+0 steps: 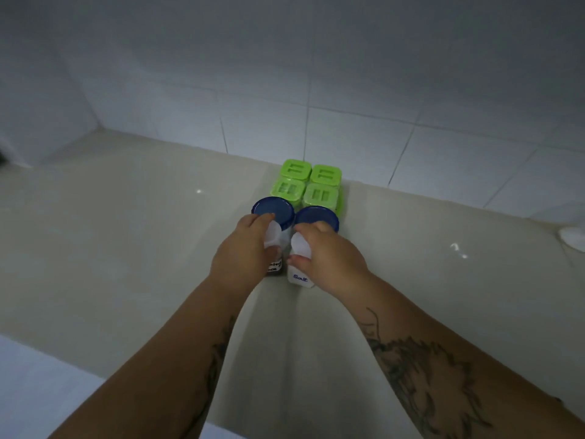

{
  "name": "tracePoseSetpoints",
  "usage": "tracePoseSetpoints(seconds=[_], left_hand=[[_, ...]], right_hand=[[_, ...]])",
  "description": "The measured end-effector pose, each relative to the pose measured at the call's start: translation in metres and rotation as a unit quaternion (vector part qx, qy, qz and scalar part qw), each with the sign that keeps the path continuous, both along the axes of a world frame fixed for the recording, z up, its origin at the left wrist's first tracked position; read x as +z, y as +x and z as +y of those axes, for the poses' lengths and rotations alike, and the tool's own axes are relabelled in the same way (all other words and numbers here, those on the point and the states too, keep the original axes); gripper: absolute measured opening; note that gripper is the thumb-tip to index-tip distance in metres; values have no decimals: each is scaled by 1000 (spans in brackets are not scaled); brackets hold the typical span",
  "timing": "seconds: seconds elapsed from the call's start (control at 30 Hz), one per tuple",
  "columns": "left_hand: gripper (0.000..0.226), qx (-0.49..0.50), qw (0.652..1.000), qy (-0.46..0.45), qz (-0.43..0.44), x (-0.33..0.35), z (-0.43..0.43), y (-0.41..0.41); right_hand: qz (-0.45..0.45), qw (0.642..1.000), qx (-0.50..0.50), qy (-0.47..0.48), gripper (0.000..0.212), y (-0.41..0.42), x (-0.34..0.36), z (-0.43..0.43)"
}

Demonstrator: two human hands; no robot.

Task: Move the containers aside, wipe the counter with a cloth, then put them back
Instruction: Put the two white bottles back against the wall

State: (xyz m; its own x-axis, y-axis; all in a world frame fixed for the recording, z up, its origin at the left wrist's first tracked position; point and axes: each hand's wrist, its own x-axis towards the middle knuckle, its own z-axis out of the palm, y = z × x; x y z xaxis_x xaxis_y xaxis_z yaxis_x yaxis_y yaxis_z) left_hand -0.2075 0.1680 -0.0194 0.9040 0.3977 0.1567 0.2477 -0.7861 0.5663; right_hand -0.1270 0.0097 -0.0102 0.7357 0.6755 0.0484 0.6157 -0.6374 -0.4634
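The salt jar (300, 278) stands on the tabletop (126, 248) just in front of the four green-lidded containers (308, 188), with a second blue-lidded jar (272, 211) touching or nearly touching its left side. Both jars are upright, long axis vertical, lids up and labels turned toward me. My right hand (329, 258) grips the salt jar around its body, fingers curled over the near side. My left hand (243, 251) grips the other jar the same way. No cloth is in view, so I judge this is a moving step, though I cannot tell whether clearing away or returning. If clearing, the next move calls for lifting both straight up, clear of the green block, and setting them well to one side.
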Motion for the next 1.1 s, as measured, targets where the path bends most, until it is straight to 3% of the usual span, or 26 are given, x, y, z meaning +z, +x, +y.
tracePoseSetpoints(seconds=[0.2, 0.4, 0.77, 1.1], left_hand=[[64, -52, 997, 42, 45, 21, -19, 1], [58, -162, 986, 41, 28, 59, -105, 60], [67, -227, 969, 76, 68, 53, -313, 256], [64, -208, 966, 155, 25, 16, -398, 387]], right_hand=[[42, 999, 1, 7, 63, 10, 20, -52], [74, 997, -37, 3, 59, 58, 60, -173], [8, 985, -154, -78, 57, 229, 59, -386], [-69, 975, -200, -65, 58, 339, 14, -436]])
